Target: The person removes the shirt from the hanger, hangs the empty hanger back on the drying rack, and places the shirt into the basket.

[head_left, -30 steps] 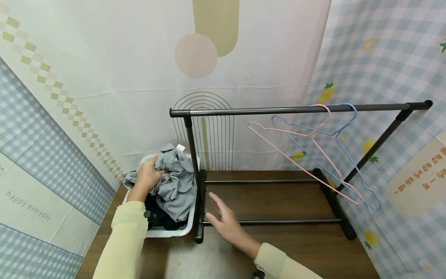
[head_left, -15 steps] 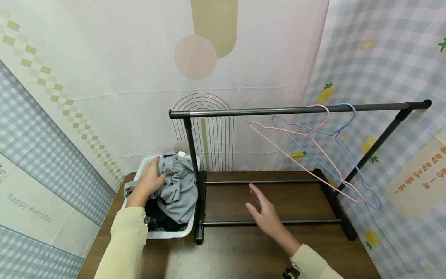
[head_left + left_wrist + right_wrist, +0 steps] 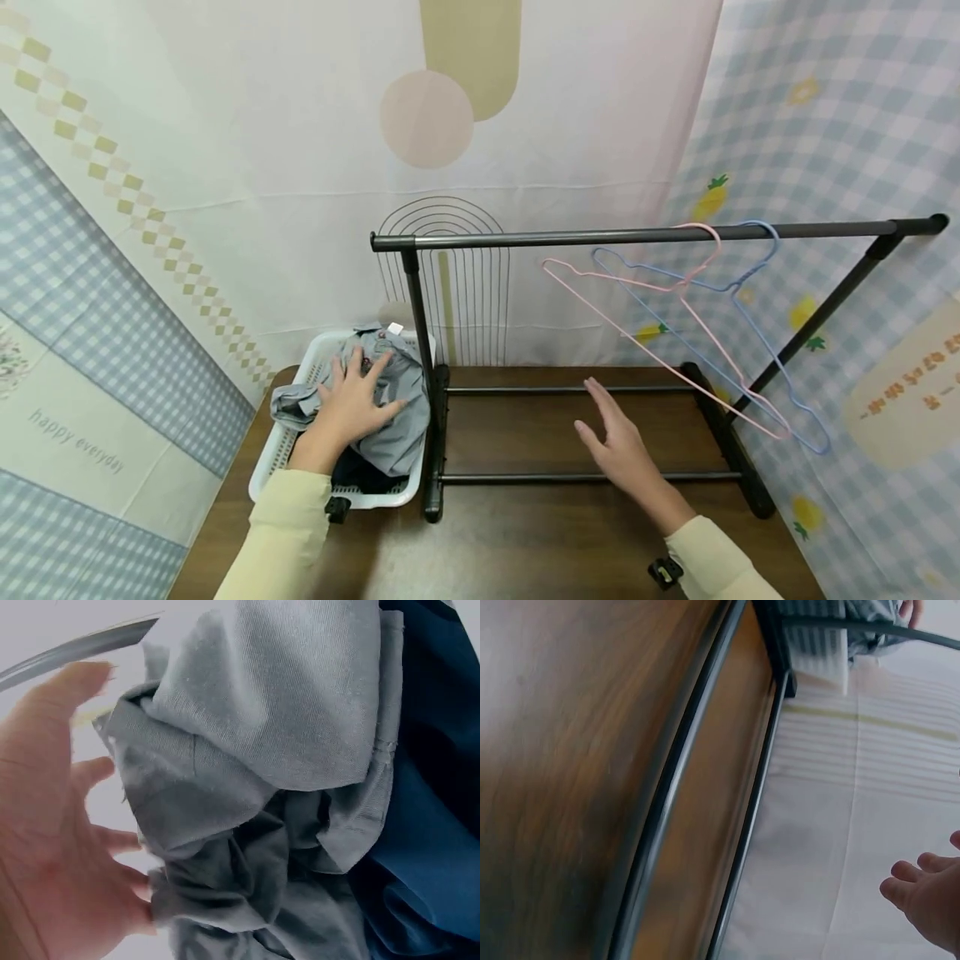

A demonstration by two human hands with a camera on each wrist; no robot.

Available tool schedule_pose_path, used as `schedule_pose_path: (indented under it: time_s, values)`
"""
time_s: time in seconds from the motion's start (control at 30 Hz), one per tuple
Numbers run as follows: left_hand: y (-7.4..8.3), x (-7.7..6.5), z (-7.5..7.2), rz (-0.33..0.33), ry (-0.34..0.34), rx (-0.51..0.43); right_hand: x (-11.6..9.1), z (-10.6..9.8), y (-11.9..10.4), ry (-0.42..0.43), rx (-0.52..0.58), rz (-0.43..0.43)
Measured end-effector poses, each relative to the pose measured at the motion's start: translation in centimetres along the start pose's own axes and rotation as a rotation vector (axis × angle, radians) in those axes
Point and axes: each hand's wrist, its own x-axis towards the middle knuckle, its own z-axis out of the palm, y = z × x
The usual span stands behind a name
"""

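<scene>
My left hand (image 3: 348,408) hovers over a white plastic basket (image 3: 382,502) with its fingers spread. Beneath it lies a crumpled grey garment (image 3: 405,400) with buttons and a white tag; part of it hangs toward the basket's left rim. A dark navy garment (image 3: 363,473) shows underneath. In the left wrist view, the fingertips (image 3: 142,915) are right at the edge of the grey cloth (image 3: 262,697), beside navy fabric (image 3: 435,810). My right hand (image 3: 622,446) is held above the rack's base rails, fingers extended and nothing in it.
A black clothes rack (image 3: 525,240) stands on the brown wooden table (image 3: 525,550), its left post close against the basket. From its bar hang a pink hanger (image 3: 681,287) and a blue hanger (image 3: 757,267) toward the right. Printed cloth (image 3: 315,250) covers the walls behind.
The left hand has let go of the grey garment, which settled lower into the basket, and its fingers have spread. My right hand has moved rightward, away from the basket.
</scene>
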Motion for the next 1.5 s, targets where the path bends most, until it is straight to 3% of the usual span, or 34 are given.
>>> schedule_pose_path:
  time_s: [0.1, 0.37, 0.67, 0.83, 1.0, 1.23, 1.37, 1.5]
  values:
    - [0.0, 0.6, 0.5, -0.020, -0.073, 0.021, 0.3, -0.6, 0.8, -0.013, -0.038, 0.003]
    - [-1.2, 2.2, 1.6, -0.076, -0.267, -0.055, 0.9, -1.7, 3.0, -0.039, -0.155, 0.021]
    - [-2.3, 3.5, 3.8, -0.096, -0.337, -0.067, 1.7, -3.0, 4.6, -0.030, -0.273, -0.008]
    - [-2.6, 3.6, 5.4, -0.157, -0.391, -0.073, 2.0, -3.5, 5.2, -0.024, -0.293, -0.009]
    - [-2.5, 3.9, 6.3, -0.203, -0.425, -0.073, 2.2, -3.4, 5.7, -0.046, -0.298, 0.003]
    - [-2.3, 3.8, 6.3, -0.218, -0.434, -0.068, 2.1, -3.3, 6.1, -0.061, -0.311, 0.004]
    - [-2.4, 3.8, 6.1, -0.193, -0.398, -0.049, 2.2, -3.1, 6.3, -0.041, -0.359, -0.032]
    - [-2.4, 3.4, 4.7, -0.123, -0.338, -0.038, 2.2, -2.9, 6.5, -0.031, -0.410, -0.061]
